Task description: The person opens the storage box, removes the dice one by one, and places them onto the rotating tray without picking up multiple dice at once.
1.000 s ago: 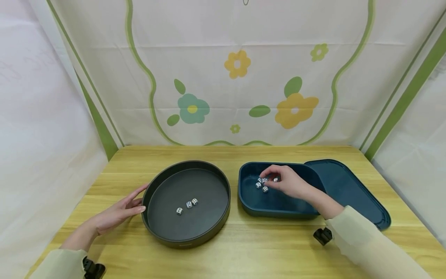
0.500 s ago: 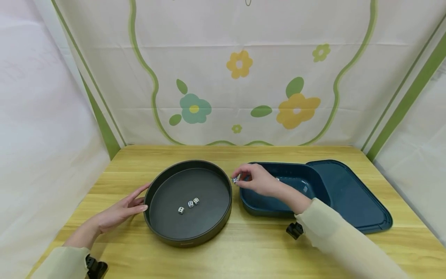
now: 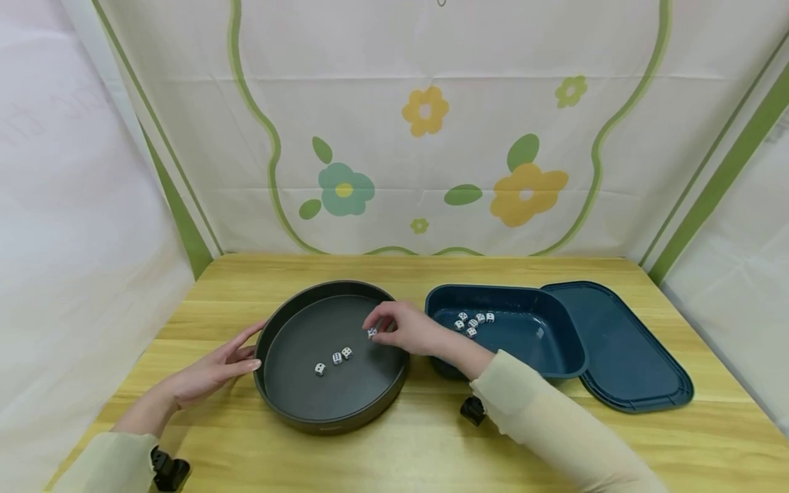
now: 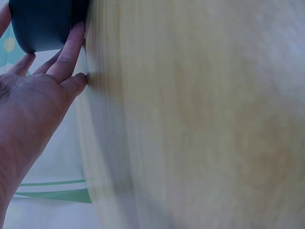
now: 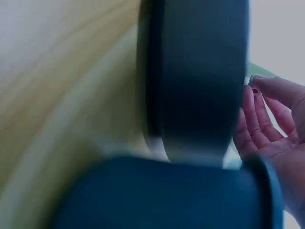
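My right hand (image 3: pixel 403 330) pinches a white die (image 3: pixel 372 333) between thumb and fingertips, over the right side of a round dark grey pan (image 3: pixel 333 409). Three white dice lie on the pan's floor, the leftmost die (image 3: pixel 320 370) a little apart from the other two. My left hand (image 3: pixel 212 373) rests against the pan's left wall with its fingers extended. In the left wrist view those fingers (image 4: pixel 69 53) touch the pan's outer side. The right wrist view shows the pinched die (image 5: pixel 256 91) at the fingertips, beside the pan's wall (image 5: pixel 202 81).
Right of the pan stands a deep blue rectangular box (image 3: pixel 570 342) with several white dice (image 3: pixel 472 323) at its left end. Its flat blue lid (image 3: pixel 635 356) lies on the wooden table (image 3: pixel 394 455) to the right. A flowered curtain (image 3: pixel 382 137) hangs behind.
My right hand has picked a die from the blue box and carried it left, past the box's edge, to over the round pan. The left hand stays at the pan's wall.
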`<action>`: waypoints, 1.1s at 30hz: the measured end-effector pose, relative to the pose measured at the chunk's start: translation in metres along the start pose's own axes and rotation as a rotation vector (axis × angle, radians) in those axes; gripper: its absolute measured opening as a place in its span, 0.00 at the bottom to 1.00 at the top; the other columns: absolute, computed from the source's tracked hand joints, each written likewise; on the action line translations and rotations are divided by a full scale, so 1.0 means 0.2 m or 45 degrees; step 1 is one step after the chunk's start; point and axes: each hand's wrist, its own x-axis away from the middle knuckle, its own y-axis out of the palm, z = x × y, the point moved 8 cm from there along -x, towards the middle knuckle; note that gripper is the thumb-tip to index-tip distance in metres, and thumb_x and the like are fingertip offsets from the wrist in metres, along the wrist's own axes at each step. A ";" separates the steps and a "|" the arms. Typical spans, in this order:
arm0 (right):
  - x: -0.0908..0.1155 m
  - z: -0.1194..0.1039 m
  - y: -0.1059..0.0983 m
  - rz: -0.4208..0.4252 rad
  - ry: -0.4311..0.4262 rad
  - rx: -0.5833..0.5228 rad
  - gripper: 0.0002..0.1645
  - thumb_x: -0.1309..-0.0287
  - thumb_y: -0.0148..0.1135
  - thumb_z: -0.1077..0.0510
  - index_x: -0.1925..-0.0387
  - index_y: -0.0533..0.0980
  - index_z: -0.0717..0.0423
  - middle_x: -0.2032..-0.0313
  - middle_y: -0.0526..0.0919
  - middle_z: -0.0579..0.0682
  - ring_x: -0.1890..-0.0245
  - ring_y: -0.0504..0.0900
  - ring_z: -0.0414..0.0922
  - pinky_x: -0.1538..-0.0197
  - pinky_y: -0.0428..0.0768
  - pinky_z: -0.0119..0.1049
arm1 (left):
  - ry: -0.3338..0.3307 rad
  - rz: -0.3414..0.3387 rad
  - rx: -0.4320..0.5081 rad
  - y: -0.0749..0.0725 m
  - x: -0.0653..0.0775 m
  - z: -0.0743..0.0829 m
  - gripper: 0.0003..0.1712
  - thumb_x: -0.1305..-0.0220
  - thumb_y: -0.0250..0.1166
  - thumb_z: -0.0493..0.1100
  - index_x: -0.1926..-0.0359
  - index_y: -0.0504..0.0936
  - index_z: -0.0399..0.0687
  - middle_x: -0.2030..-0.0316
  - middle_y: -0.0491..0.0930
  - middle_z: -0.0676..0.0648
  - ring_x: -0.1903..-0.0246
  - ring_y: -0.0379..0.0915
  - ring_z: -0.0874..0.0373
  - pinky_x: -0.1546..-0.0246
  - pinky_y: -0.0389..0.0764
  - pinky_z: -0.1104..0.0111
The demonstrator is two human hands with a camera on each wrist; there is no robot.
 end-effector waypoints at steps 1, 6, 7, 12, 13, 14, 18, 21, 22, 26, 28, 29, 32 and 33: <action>-0.01 0.00 0.03 -0.017 -0.007 0.016 0.10 0.39 0.65 0.65 0.55 0.81 0.60 0.61 0.81 0.46 0.65 0.79 0.37 0.59 0.78 0.29 | 0.002 -0.001 0.000 0.00 0.00 0.00 0.43 0.24 0.51 0.41 0.22 0.32 0.56 0.29 0.43 0.26 0.31 0.41 0.35 0.37 0.47 0.39; -0.05 -0.02 0.13 -0.092 0.022 0.059 0.08 0.40 0.65 0.65 0.58 0.82 0.57 0.62 0.81 0.44 0.65 0.79 0.37 0.58 0.77 0.29 | 0.004 -0.001 -0.002 0.00 0.00 0.00 0.43 0.24 0.51 0.42 0.22 0.32 0.56 0.29 0.43 0.26 0.31 0.40 0.35 0.38 0.47 0.39; -0.06 -0.02 0.14 -0.101 0.035 0.064 0.08 0.40 0.65 0.65 0.59 0.82 0.56 0.62 0.80 0.44 0.65 0.79 0.37 0.58 0.76 0.29 | 0.003 -0.001 -0.002 0.01 0.00 0.00 0.43 0.25 0.51 0.42 0.22 0.32 0.56 0.29 0.43 0.26 0.31 0.40 0.35 0.38 0.47 0.39; -0.09 0.01 0.17 -0.118 0.086 0.096 0.07 0.40 0.66 0.65 0.60 0.82 0.52 0.64 0.79 0.42 0.66 0.77 0.36 0.59 0.75 0.30 | 0.001 -0.002 -0.001 0.01 0.00 0.01 0.43 0.25 0.51 0.41 0.22 0.32 0.56 0.29 0.43 0.26 0.31 0.41 0.35 0.37 0.48 0.40; -0.09 0.02 0.17 -0.122 0.094 0.102 0.07 0.40 0.66 0.65 0.60 0.82 0.52 0.64 0.79 0.42 0.66 0.77 0.36 0.60 0.75 0.30 | 0.000 -0.003 -0.002 0.01 0.00 0.01 0.43 0.25 0.51 0.41 0.22 0.32 0.56 0.29 0.43 0.26 0.31 0.41 0.35 0.37 0.48 0.41; -0.10 0.03 0.18 -0.124 0.098 0.108 0.07 0.40 0.66 0.65 0.60 0.82 0.52 0.64 0.80 0.42 0.66 0.77 0.36 0.60 0.75 0.30 | 0.005 -0.006 -0.005 0.02 0.00 0.01 0.43 0.25 0.51 0.41 0.22 0.32 0.55 0.29 0.43 0.26 0.31 0.40 0.34 0.38 0.48 0.40; -0.11 0.03 0.19 -0.136 0.105 0.141 0.07 0.40 0.66 0.65 0.61 0.82 0.52 0.64 0.79 0.42 0.66 0.77 0.36 0.59 0.75 0.29 | 0.001 -0.011 -0.020 0.02 0.00 0.02 0.43 0.24 0.51 0.42 0.22 0.32 0.56 0.29 0.42 0.26 0.31 0.39 0.33 0.38 0.48 0.39; -0.11 0.04 0.20 -0.139 0.119 0.153 0.08 0.41 0.66 0.65 0.61 0.82 0.52 0.63 0.79 0.43 0.66 0.77 0.36 0.59 0.75 0.29 | 0.000 -0.014 -0.041 0.02 0.01 0.02 0.43 0.24 0.51 0.42 0.22 0.32 0.57 0.29 0.42 0.26 0.31 0.40 0.34 0.38 0.50 0.41; -0.11 0.04 0.20 -0.138 0.125 0.149 0.08 0.41 0.66 0.65 0.61 0.82 0.52 0.63 0.80 0.43 0.66 0.77 0.36 0.59 0.75 0.29 | -0.001 -0.015 -0.050 0.02 0.01 0.02 0.43 0.24 0.51 0.42 0.22 0.32 0.57 0.29 0.42 0.26 0.31 0.41 0.35 0.38 0.51 0.41; -0.10 0.04 0.18 -0.117 0.133 0.112 0.09 0.41 0.66 0.65 0.60 0.82 0.52 0.61 0.81 0.44 0.66 0.78 0.37 0.60 0.76 0.29 | 0.001 -0.019 -0.074 0.02 0.01 0.02 0.43 0.24 0.50 0.42 0.22 0.32 0.57 0.29 0.43 0.26 0.31 0.45 0.41 0.38 0.54 0.44; -0.09 0.03 0.16 -0.103 0.118 0.082 0.09 0.41 0.66 0.65 0.59 0.82 0.53 0.60 0.81 0.45 0.65 0.79 0.38 0.59 0.76 0.30 | -0.001 -0.021 -0.076 0.02 0.01 0.02 0.43 0.24 0.50 0.42 0.22 0.32 0.57 0.29 0.43 0.26 0.31 0.46 0.42 0.38 0.55 0.45; -0.08 0.02 0.15 -0.098 0.107 0.065 0.09 0.40 0.66 0.66 0.58 0.82 0.54 0.59 0.82 0.46 0.64 0.79 0.38 0.59 0.77 0.30 | 0.008 -0.024 -0.074 0.02 0.01 0.02 0.43 0.24 0.50 0.42 0.22 0.32 0.56 0.29 0.43 0.25 0.31 0.46 0.40 0.38 0.55 0.45; -0.04 0.00 0.11 -0.083 0.073 0.022 0.09 0.39 0.65 0.65 0.56 0.81 0.57 0.58 0.82 0.47 0.62 0.79 0.40 0.56 0.77 0.32 | 0.011 -0.022 -0.058 0.03 0.02 0.02 0.43 0.24 0.50 0.41 0.22 0.32 0.55 0.29 0.43 0.25 0.31 0.43 0.36 0.38 0.54 0.44; -0.02 -0.01 0.09 -0.079 0.066 0.010 0.10 0.39 0.65 0.65 0.56 0.81 0.58 0.57 0.82 0.47 0.62 0.79 0.40 0.56 0.77 0.32 | 0.018 -0.024 -0.054 0.03 0.02 0.03 0.43 0.24 0.50 0.41 0.22 0.32 0.54 0.30 0.43 0.24 0.32 0.41 0.33 0.39 0.54 0.43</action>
